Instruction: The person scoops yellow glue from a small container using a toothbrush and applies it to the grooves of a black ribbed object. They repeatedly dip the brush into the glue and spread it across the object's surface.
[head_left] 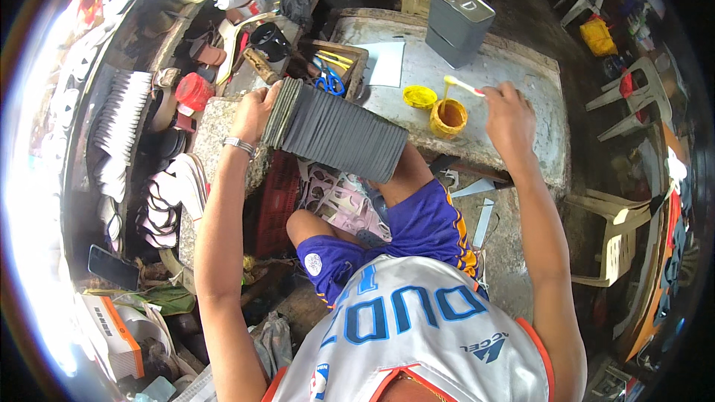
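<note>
My left hand [257, 113] is closed round the near-left end of a long stack of thin dark grey sheets [339, 130], which look like sole pieces. The stack's far end reaches over my thigh. My right hand [512, 123] grips a small white and red brush [468, 87], shaped like a toothbrush, by its handle end. Yellow paste coats the brush head, and a strand of it hangs down to the open yellow jar [447, 120] below. A yellow lid [419, 97] with paste in it lies beside the jar.
A dark grey rectangular can [458, 26] and a white sheet [383, 65] are on the worktable [514, 74]. Blue-handled scissors [328, 82] lie in a wooden tray [357, 67]. Sandals [167, 201] crowd the left side; plastic chairs [618, 231] stand at right.
</note>
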`<state>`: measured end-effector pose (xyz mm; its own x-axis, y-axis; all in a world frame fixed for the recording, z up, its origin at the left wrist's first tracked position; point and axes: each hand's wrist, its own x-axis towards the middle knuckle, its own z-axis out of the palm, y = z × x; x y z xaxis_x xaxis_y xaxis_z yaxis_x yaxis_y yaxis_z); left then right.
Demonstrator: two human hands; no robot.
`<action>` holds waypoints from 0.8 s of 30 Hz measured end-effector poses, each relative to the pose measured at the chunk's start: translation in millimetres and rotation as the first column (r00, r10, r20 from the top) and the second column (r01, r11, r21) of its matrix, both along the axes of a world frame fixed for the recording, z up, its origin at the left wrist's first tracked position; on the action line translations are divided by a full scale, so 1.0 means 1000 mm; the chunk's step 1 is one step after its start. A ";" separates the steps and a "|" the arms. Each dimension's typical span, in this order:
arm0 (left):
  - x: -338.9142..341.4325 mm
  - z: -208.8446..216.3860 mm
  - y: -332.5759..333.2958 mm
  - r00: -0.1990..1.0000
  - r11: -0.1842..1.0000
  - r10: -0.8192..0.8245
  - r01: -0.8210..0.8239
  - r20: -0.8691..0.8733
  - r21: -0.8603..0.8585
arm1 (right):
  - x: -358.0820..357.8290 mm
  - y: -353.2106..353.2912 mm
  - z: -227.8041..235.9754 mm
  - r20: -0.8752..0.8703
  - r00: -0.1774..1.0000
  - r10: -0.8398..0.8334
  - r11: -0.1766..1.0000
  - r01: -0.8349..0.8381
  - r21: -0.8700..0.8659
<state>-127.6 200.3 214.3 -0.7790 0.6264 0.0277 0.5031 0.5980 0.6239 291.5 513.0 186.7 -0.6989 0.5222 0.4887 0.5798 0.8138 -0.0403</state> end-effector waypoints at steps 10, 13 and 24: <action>0.012 0.005 0.003 0.991 1.000 0.012 -0.014 0.130 0.012 | 0.031 -0.025 0.030 -0.169 0.984 -0.060 0.992 0.041 -0.119; 0.012 0.005 0.004 0.996 1.000 -0.012 0.011 0.092 0.009 | 0.031 -0.027 0.033 0.133 0.989 -0.070 0.975 0.096 -0.201; 0.004 -0.015 0.004 0.960 0.995 0.030 -0.054 0.278 0.079 | -0.064 -0.108 0.063 -0.552 0.814 0.178 0.772 -0.463 -0.434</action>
<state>-124.1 203.9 199.6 -0.7895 0.5974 -0.1407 0.2796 0.5541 0.7841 227.6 405.1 249.8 -0.6403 0.5770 0.5070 0.0810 0.7072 -0.7024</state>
